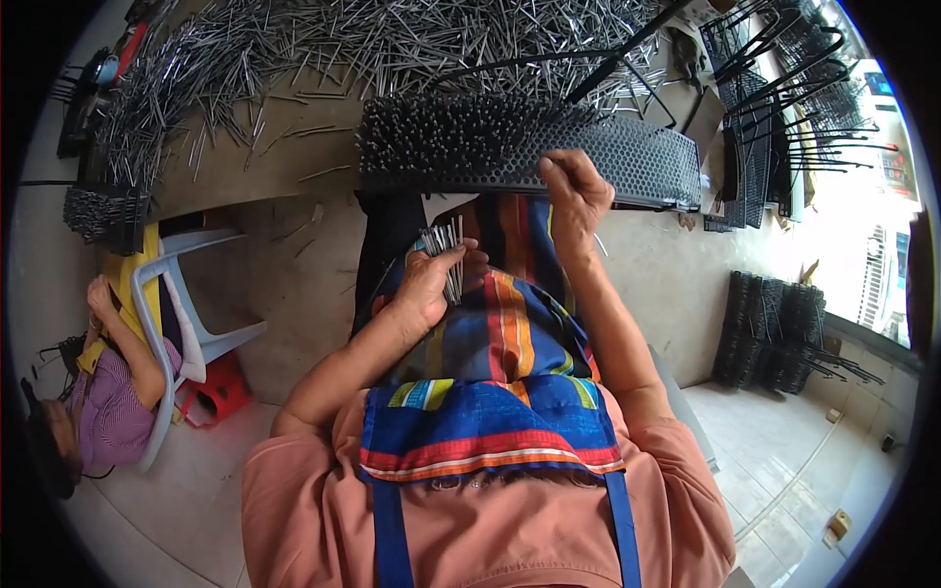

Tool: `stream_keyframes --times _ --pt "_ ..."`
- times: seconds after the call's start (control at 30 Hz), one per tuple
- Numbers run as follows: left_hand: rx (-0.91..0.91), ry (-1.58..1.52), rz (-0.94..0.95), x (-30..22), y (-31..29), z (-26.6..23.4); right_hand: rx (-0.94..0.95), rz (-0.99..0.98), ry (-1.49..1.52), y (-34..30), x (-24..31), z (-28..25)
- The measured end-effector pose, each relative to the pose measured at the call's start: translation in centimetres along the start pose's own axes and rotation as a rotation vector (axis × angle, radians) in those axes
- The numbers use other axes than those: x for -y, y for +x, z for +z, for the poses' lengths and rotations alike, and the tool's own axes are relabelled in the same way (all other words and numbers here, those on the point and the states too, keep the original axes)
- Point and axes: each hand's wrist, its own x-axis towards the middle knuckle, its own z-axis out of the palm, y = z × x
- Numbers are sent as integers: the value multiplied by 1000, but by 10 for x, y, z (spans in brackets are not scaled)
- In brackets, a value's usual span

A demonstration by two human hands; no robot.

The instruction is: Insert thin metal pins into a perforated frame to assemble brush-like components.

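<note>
A bunch of thin grey metal rods [454, 235] is gripped in my left hand [423, 284], above my striped apron [510, 323]. They stand roughly upright, their upper ends showing past my fingers. Over the near edge of a long black perforated rack [652, 152] is my right hand [580, 191], its fingers closed in a pinch. Whatever is between those fingertips is too small or hidden to make out. Upright rods [441, 137] fill the rack's holes densely on the left; the holes on the right show bare.
Behind the rack lies a wide heap of loose rods [372, 49]. Black wire-handled racks [755, 147] stand at the right, with more stacked racks [769, 333] on the floor. At the left another person [113, 402] sits on a pale plastic chair [157, 323] near a filled rack [108, 216].
</note>
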Motion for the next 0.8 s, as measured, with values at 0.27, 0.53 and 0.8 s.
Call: stream_keyframes --times 0.27,0.53,0.8 --pt "10 -52 72 -5 0 -2 202 -358 -235 11 -16 9" --pt "-121 -108 340 -16 -14 -10 171 -355 -518 -1 -17 16" --pt "-172 -145 497 -33 -19 1 286 -567 -803 7 -19 12"
